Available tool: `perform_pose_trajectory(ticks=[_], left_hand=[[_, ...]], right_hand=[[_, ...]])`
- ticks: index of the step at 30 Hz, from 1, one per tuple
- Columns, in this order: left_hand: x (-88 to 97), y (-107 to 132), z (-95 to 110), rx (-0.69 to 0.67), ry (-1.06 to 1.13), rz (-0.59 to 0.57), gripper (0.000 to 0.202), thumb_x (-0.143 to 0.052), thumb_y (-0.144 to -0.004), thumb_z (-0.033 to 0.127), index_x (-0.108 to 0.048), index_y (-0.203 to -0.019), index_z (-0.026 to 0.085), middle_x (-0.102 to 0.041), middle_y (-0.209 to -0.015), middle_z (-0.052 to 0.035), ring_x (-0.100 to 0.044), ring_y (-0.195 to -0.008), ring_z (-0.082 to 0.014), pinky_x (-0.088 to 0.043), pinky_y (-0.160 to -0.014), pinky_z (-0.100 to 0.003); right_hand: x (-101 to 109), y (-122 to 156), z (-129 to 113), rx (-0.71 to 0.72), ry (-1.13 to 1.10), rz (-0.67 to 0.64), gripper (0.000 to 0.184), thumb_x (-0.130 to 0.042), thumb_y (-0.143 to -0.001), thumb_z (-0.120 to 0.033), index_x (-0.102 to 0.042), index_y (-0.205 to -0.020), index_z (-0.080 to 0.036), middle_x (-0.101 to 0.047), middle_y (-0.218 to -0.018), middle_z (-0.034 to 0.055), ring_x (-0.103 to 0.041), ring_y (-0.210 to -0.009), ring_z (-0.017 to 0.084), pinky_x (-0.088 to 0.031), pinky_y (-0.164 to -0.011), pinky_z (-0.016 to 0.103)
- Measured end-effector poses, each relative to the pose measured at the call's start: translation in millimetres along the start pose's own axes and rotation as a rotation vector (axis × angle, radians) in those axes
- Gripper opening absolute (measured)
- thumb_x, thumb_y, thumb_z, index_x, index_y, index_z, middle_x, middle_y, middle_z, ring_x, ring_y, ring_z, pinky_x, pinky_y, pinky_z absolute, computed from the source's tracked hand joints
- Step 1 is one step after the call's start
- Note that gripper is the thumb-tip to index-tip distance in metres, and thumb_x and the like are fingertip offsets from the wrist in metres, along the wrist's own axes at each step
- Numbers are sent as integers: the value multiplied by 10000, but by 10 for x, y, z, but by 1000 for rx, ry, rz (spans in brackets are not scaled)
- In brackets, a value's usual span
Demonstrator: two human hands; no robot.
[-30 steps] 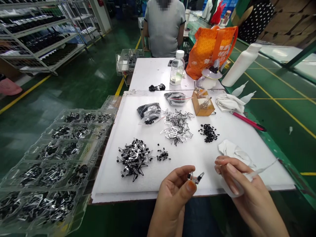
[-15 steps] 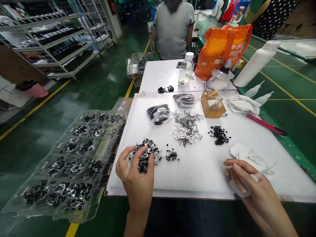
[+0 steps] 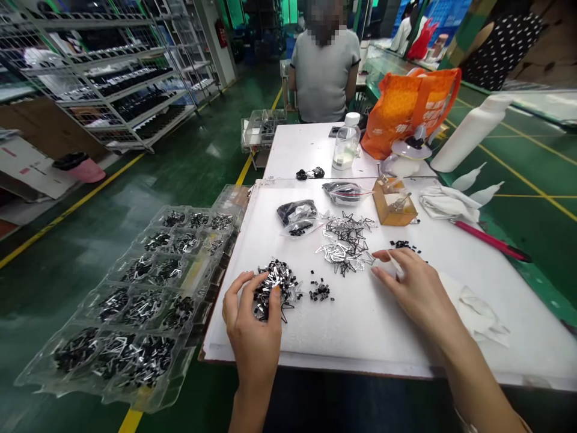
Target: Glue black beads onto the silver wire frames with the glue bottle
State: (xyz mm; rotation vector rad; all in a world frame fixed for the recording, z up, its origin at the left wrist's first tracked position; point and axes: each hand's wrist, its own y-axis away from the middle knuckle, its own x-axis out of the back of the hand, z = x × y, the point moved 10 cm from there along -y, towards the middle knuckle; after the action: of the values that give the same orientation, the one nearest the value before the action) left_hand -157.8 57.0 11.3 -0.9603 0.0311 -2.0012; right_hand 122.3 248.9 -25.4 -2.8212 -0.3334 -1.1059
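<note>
My left hand (image 3: 253, 322) is over a pile of black and silver metal pieces (image 3: 282, 276), its fingers curved and apart, with nothing seen held in them. My right hand (image 3: 412, 282) is closed around a small white squeeze bottle (image 3: 395, 263) with a thin nozzle; most of the bottle is hidden by the hand. Its thumb and forefinger reach the right edge of the loose bent wire pieces (image 3: 345, 240); whether they pinch one I cannot tell. Small black bits (image 3: 320, 290) lie between the hands, and more black bits (image 3: 403, 245) sit partly behind my right hand.
A clear compartment tray (image 3: 180, 325) of metal pieces stands left of the table (image 3: 342, 343). Farther back are zip bags (image 3: 297, 216), a wooden box (image 3: 395, 207), a clear bottle (image 3: 346, 144), an orange bag (image 3: 410, 114), and a pink-handled tool (image 3: 489, 239). A person sits ahead.
My right hand has moved left and forward, from above the white cloth to the wire pieces, carrying the squeeze bottle. My left hand stays at the pile. The view has tilted up slightly.
</note>
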Motion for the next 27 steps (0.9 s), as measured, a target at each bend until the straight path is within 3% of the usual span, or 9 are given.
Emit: perform_pose_trajectory(ticks=[2,6,10,12,15,17,19,22,27], left_hand=[[76,1,15,0,35,32,205,-677,-978,348,-779,-1121,243,-653,-1311,-98,-636,-1265,-289,-597,-822,-330],[202,33,40,-12,97,126,187,-711,-955,292,-773,-1109,206,-627,-1245,-97,-625,-1188,-237,-551,-908,-315],[256,155,118,-49,216,218,115,-670,-967,189,-723,-1069,177,-563,-1178,-69,-596,-935,-127,-519,-850,-240],[207,253,202,-77,296,205,132,-621,-985,153,-701,-1081,196,-561,-1151,-52,-607,-964,-118,-520,-865,-214],[8,430,348,-55,403,90,178,-568,-1016,143,-692,-1097,241,-600,-1131,-30,-623,-1111,-131,-514,-967,-202],[-160,555,451,6,456,-7,173,-555,-1029,149,-692,-1064,249,-626,-1081,-13,-630,-879,-97,-525,-781,-169],[-446,698,435,252,633,-190,167,-515,-1073,221,-679,-1052,247,-630,-902,22,-543,-624,-57,-472,-621,-148],[-796,951,482,613,842,-447,107,-688,-976,300,-746,-979,210,-701,-877,-3,-597,-657,-75,-499,-677,-171],[-855,935,671,652,967,-554,154,-888,-783,311,-859,-906,224,-744,-828,-26,-657,-838,-145,-529,-829,-217]], right_hand=[[-58,-115,-65,26,56,-7,278,-680,-853,-414,-787,-1036,-235,-667,-1042,78,-551,-792,193,-353,-740,321],[-114,-158,-82,43,90,-20,201,-655,-849,-371,-783,-898,-224,-623,-937,79,-507,-745,186,-271,-661,302],[-37,-112,-73,37,-14,26,234,-651,-881,-422,-768,-899,-221,-657,-992,70,-524,-747,167,-327,-709,310],[46,-65,-56,12,-114,87,255,-665,-890,-453,-746,-903,-211,-674,-1029,77,-565,-852,189,-366,-754,313],[112,97,19,-99,-332,155,368,-711,-877,-552,-707,-962,-194,-653,-916,71,-549,-779,165,-373,-673,288],[44,274,41,-189,-512,122,471,-723,-854,-632,-674,-987,-183,-554,-717,9,-436,-579,106,-343,-574,267],[-60,480,5,-253,-666,58,523,-734,-837,-661,-656,-1016,-176,-420,-585,-56,-305,-471,62,-312,-510,245],[-219,767,-51,-346,-891,-30,519,-818,-814,-578,-680,-1108,-172,-343,-523,-88,-273,-446,39,-292,-481,204],[-345,1000,-23,-415,-1050,-81,412,-870,-805,-473,-693,-1049,-192,-423,-564,-62,-352,-457,34,-289,-459,167]])
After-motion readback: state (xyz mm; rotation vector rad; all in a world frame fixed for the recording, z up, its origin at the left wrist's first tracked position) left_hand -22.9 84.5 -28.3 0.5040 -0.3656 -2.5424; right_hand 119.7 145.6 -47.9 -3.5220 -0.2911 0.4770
